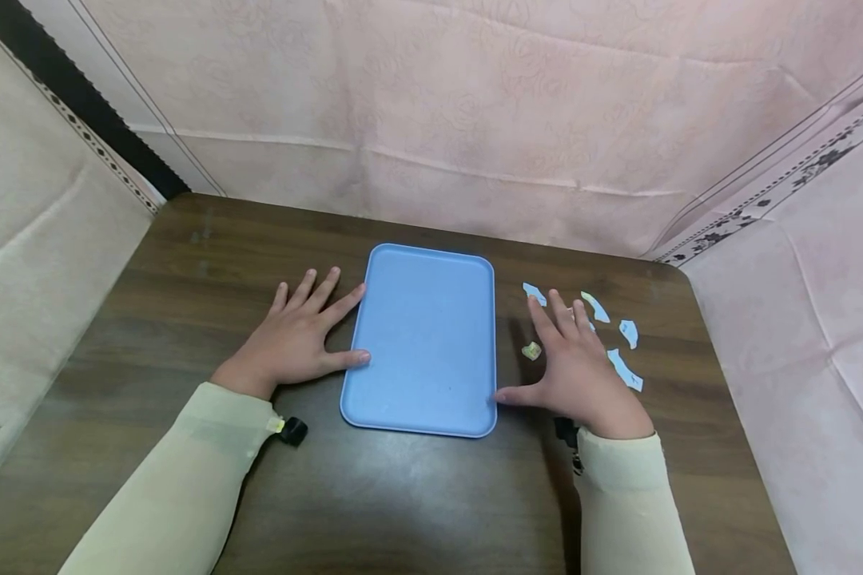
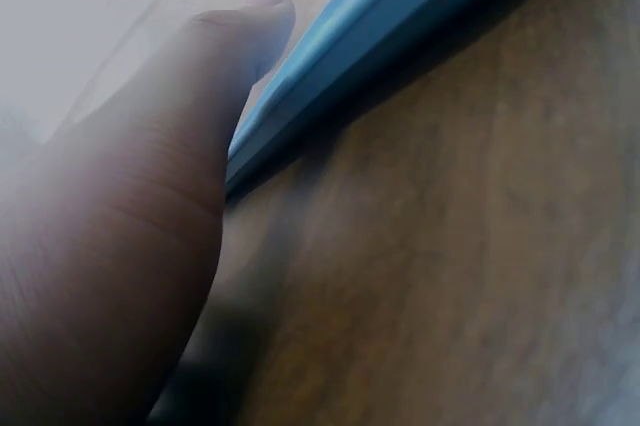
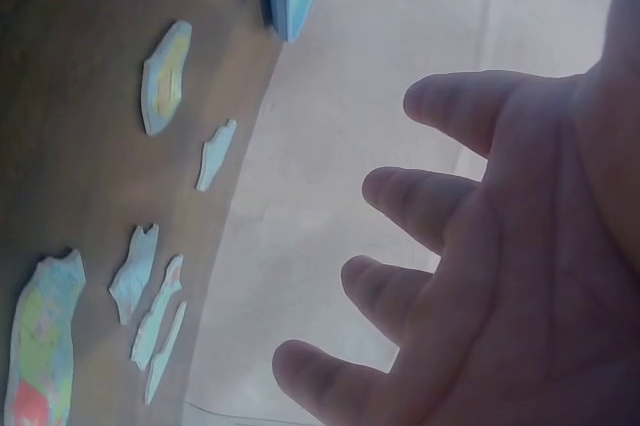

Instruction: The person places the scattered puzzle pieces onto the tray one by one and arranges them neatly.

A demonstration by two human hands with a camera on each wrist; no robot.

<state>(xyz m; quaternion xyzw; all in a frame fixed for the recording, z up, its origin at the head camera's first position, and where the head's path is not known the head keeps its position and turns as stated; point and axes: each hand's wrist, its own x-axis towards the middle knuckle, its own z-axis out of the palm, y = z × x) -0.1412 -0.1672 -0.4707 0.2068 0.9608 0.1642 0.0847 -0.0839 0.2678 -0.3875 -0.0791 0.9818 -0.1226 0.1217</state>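
Hiding part of a blue piece (image 1: pixel 592 326) is the right hand (image 1: pixel 581 374).

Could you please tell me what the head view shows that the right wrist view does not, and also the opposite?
Only the head view: the bare left hand with spread fingers, the pale greenish sleeves of both arms, and the full outline of the blue rectangular tray.

Only the right wrist view: the creased palm of the bare right hand, and the red patch on a large, irregular, multicoloured flat piece.

Both: the right hand, at least part of the tray, several irregular light-coloured flat pieces, the brown wood-grain table and the pale cloth behind it.
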